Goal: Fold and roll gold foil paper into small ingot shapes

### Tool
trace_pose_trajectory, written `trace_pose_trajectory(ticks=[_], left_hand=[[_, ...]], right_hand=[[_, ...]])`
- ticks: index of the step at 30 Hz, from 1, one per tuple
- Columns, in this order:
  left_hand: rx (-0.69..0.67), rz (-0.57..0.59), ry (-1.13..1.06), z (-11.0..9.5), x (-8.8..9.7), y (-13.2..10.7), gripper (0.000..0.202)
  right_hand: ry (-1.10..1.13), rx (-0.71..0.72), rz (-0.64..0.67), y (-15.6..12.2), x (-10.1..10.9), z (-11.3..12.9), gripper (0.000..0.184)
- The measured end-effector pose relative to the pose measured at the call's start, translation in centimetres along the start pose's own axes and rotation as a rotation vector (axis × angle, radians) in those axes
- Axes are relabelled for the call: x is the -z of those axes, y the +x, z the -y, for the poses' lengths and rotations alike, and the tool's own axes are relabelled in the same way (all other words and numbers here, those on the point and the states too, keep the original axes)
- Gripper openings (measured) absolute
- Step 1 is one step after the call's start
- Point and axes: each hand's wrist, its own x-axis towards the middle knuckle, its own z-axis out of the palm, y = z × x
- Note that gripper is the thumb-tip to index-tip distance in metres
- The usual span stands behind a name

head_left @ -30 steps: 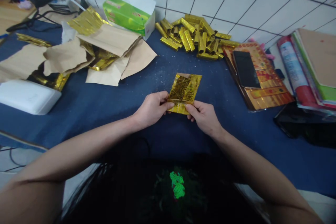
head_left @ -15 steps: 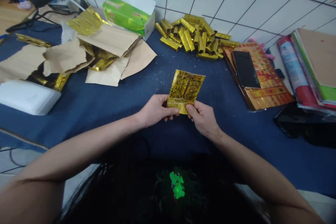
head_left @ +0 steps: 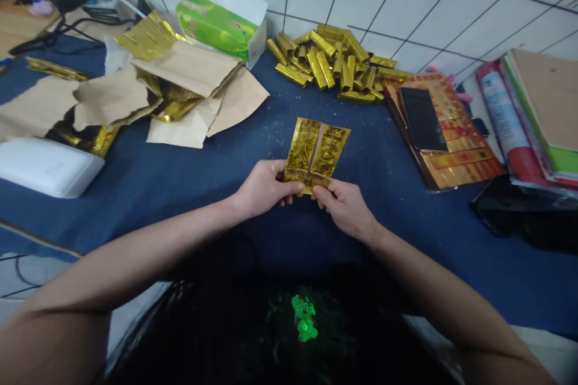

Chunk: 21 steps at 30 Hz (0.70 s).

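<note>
Folded gold foil paper (head_left: 316,147) | grasped at its near edge by left hand (head_left: 265,189) and right hand (head_left: 343,207) | held over blue table cover (head_left: 406,240) | rolled gold foil sticks (head_left: 332,66) piled beyond the grip

Gold foil sheet (head_left: 316,147) gripped between left hand (head_left: 266,189) and right hand (head_left: 343,207), above a blue tablecloth (head_left: 406,240).
</note>
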Motion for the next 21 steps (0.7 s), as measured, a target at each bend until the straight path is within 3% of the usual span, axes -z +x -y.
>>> trace_pose_trajectory(ticks=[7,14,21], left_hand=[[0.014,-0.007,0.003,-0.29,0.03,-0.09,0.007],[0.019,0.077,0.01,-0.38,-0.23,-0.25,0.005],[0.041,0.024,0.089,-0.44,-0.54,-0.37,0.007]], right_hand=[[0.016,-0.005,0.002,-0.04,-0.09,-0.3,0.027],[0.014,0.051,-0.017,-0.06,-0.14,-0.02,0.028],[0.076,0.02,0.029,-0.22,-0.29,0.19,0.03]])
